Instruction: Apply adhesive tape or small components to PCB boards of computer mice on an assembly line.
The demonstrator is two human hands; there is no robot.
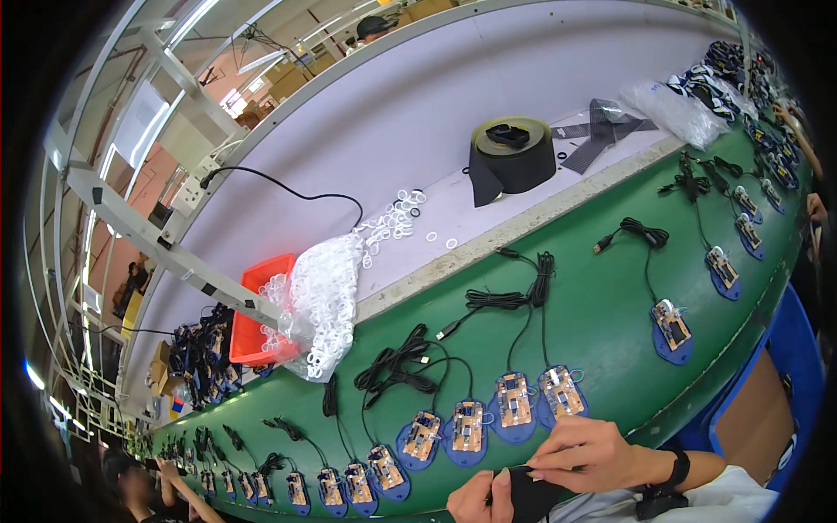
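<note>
Together, the left hand point(476, 499) and right hand point(586, 455) pinch a black piece point(534, 500) at the green table's point(593, 288) near edge, near circuit boards point(514, 401) on blue bases point(518, 435) with black cables point(542, 277) trailing away.

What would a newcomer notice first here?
Probably the green work surface, sweeping across the picture with a row of blue bases bearing circuit boards. Next, the bright red bin at left, beside a bag of white rings. Then the thick black roll on the pale surface behind, right of centre.
</note>
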